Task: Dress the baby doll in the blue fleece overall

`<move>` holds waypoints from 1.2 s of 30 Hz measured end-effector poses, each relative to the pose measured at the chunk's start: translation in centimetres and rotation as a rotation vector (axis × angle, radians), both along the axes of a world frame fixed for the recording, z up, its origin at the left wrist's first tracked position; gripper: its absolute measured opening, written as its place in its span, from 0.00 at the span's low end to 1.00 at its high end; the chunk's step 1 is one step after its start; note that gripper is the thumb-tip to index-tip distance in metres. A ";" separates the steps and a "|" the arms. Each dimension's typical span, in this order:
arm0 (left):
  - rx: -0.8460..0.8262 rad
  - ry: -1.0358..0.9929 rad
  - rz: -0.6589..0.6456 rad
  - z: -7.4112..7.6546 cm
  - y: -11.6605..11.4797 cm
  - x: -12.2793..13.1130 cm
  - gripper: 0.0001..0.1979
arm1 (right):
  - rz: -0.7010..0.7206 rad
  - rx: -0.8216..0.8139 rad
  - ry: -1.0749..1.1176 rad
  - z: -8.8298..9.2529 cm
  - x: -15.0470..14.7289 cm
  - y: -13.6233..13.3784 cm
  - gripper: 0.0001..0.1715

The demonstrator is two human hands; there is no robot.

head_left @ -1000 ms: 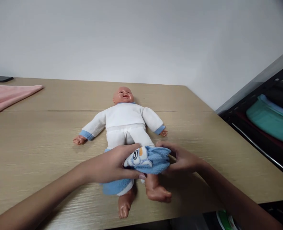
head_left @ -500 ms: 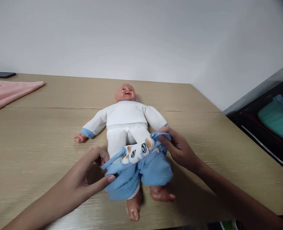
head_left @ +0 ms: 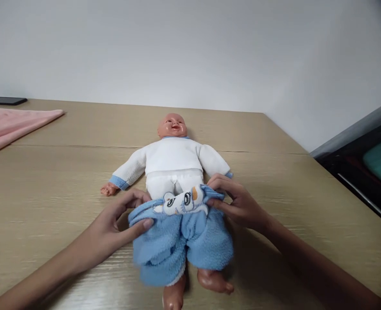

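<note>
A doll [head_left: 173,161] lies face-up on the wooden tabletop [head_left: 48,206] as the left hand [head_left: 119,226] and right hand [head_left: 238,202] each grip the waistband of blue fleece trousers [head_left: 180,243] covering its legs, near the tabletop's front edge.

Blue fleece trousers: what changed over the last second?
The blue fleece trousers, bunched over the knees a second ago, have been drawn up the doll toward its waist and now cover the legs to the feet. The left hand and right hand moved apart and pinch the waistband at either side. Unchanged: doll on its back on the table, pink cloth and phone far left.
</note>
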State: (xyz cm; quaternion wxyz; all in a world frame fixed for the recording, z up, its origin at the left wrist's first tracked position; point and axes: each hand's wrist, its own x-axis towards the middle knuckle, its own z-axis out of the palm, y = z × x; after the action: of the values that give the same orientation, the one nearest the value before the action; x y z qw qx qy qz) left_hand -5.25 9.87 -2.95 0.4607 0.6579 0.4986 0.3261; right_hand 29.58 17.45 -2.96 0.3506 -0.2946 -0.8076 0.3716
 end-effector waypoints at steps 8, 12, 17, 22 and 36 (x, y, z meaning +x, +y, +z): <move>0.339 0.167 -0.026 0.9 2.9 0.4 0.06 | -0.354 0.113 -0.008 0.0 -1.7 0.2 0.12; 0.247 0.070 0.145 -0.3 5.5 1.0 0.13 | -0.388 0.104 -0.045 -0.2 -2.6 2.7 0.18; 0.119 -0.058 0.192 -0.7 8.1 2.0 0.17 | -0.352 -0.010 -0.021 -0.7 -4.0 6.3 0.25; 0.291 0.018 0.212 -0.7 8.3 2.2 0.15 | -0.289 0.076 -0.023 -0.3 -3.8 6.0 0.18; 0.121 -0.139 -0.012 -1.7 12.8 -0.1 0.23 | -0.304 -0.134 -0.051 -1.6 -1.9 7.6 0.27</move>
State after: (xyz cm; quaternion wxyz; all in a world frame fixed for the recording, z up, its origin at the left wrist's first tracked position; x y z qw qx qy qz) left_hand -5.32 22.64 -4.60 0.4558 0.6633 0.4408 0.3976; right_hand 27.70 25.02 -4.59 0.3619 -0.4452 -0.7359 0.3596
